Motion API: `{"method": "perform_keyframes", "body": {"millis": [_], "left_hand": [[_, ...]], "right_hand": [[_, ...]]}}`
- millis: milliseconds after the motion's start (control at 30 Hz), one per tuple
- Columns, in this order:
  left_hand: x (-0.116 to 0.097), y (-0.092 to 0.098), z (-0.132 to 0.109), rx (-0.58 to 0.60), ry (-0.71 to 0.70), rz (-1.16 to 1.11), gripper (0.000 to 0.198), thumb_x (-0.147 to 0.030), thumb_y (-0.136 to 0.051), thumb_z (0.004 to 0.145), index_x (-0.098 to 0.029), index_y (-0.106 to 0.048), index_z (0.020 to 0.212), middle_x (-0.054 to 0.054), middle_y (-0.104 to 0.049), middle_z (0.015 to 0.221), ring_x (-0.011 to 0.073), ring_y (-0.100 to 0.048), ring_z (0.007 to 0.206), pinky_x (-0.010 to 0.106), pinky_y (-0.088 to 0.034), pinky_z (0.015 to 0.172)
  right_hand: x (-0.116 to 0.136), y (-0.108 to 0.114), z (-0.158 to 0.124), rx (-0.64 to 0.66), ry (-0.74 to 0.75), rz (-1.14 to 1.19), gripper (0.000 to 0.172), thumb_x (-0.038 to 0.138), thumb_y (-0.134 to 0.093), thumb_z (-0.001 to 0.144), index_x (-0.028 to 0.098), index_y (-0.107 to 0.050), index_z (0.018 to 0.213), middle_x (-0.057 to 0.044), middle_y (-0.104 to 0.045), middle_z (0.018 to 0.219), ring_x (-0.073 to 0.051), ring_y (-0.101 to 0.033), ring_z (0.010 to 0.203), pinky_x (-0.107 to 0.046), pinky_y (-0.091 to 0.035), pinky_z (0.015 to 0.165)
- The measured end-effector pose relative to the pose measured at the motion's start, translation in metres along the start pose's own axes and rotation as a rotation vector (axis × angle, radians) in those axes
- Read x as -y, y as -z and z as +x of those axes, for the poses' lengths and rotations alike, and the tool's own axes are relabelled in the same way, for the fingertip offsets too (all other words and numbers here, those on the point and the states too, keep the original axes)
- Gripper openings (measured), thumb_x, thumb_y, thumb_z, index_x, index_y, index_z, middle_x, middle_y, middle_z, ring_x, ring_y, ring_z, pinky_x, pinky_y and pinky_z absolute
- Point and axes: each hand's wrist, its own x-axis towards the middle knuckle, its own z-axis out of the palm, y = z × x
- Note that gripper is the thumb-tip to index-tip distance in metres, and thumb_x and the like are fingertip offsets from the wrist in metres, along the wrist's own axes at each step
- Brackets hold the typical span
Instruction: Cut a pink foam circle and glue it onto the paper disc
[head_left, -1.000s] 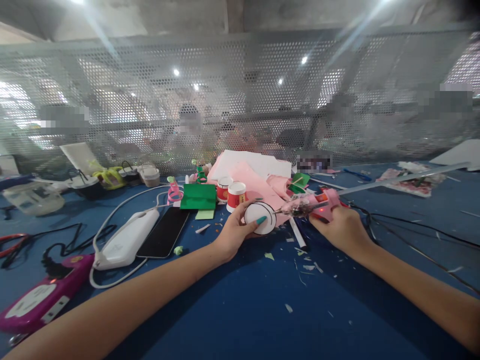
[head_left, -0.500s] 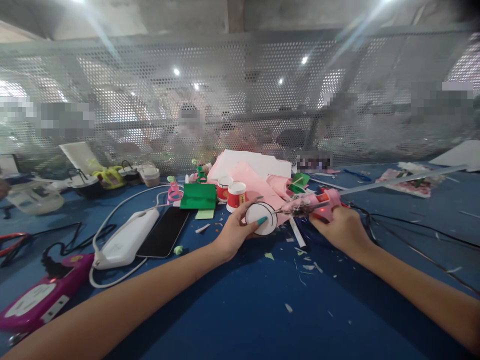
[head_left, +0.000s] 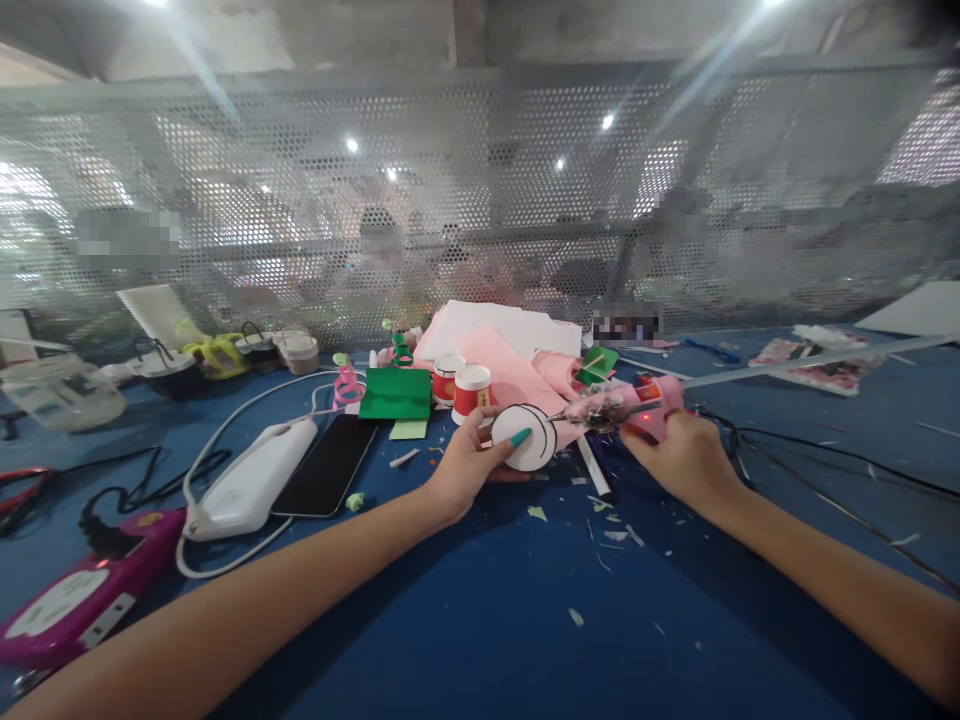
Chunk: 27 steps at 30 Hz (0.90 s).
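Here we go: the white disc (head_left: 517,455) has eased slightly to the right in the left hand (head_left: 469,468), and the index nail that peeked over its top edge a second ago is out of sight behind it. The thumb, teal nail and all, presses on the flat, smooth face, fingers behind; that grip is firmly closed on the disc. Over on the other side, the right hand (head_left: 697,458) has its grip wrapped round the pink glue gun (head_left: 651,408), which has nudged along too, its nozzle right at the disc's black-lined right edge. Touching or just shy of it? I can't tell from here. The barrel looks rough and crusted, a little orange light glows on the body, and a long translucent glue stick (head_left: 795,362) juts out the back.

The disc is held up above the blue surface (head_left: 487,620), just in front of the red-and-white cups (head_left: 472,393), which haven't budged. Left of those sits folded green card (head_left: 395,394), then a glossy black phone (head_left: 326,465) beside a rounded white plastic block (head_left: 251,480). Smooth pink paper (head_left: 517,370) spreads behind, thin torn scraps (head_left: 576,617) litter the front, and a perforated grey screen (head_left: 450,150) rises at the back.
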Motion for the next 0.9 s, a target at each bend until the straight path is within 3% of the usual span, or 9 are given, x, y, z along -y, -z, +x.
{"method": "perform_keyframes", "body": {"millis": [400,600,733,900], "left_hand": [[0.0034,0.0035,0.0022,0.071,-0.011,-0.029,0.056,-0.017,-0.071,0.068,-0.023,-0.051,0.120,0.007,-0.061,0.111,0.0207,-0.063,0.091,0.032,-0.058,0.070],[0.0025,0.0003,0.0017,0.003,0.011,-0.030,0.050,-0.016,-0.071,0.067,-0.017,-0.049,0.112,0.007,-0.065,0.099,0.0198,-0.065,0.084,0.031,-0.058,0.066],[0.0023,-0.0006,0.0008,-0.030,-0.003,-0.029,0.043,-0.018,-0.073,0.065,-0.016,-0.048,0.100,0.006,-0.067,0.090,0.0193,-0.066,0.079,0.031,-0.058,0.064],[0.0017,0.0000,0.0004,0.000,-0.017,-0.025,0.044,-0.019,-0.074,0.064,-0.017,-0.049,0.100,0.005,-0.067,0.090,0.0201,-0.066,0.080,0.032,-0.057,0.064]], "right_hand": [[0.0017,0.0035,0.0020,0.102,-0.045,-0.036,0.026,0.038,-0.047,0.075,0.023,-0.041,0.055,-0.003,-0.040,0.047,-0.020,-0.047,0.048,-0.032,-0.035,0.048],[0.0010,0.0046,0.0018,0.139,-0.063,-0.015,0.024,0.035,-0.049,0.074,0.022,-0.044,0.054,-0.002,-0.039,0.048,-0.020,-0.046,0.048,-0.032,-0.035,0.049],[0.0014,0.0032,0.0013,0.082,-0.036,-0.009,0.031,0.042,-0.052,0.073,0.023,-0.042,0.051,0.000,-0.037,0.046,-0.018,-0.045,0.045,-0.030,-0.034,0.047],[0.0054,0.0039,0.0037,-0.030,-0.009,-0.036,0.038,0.052,-0.050,0.075,0.021,-0.047,0.053,0.000,-0.039,0.043,-0.017,-0.046,0.043,-0.029,-0.034,0.045]]}}
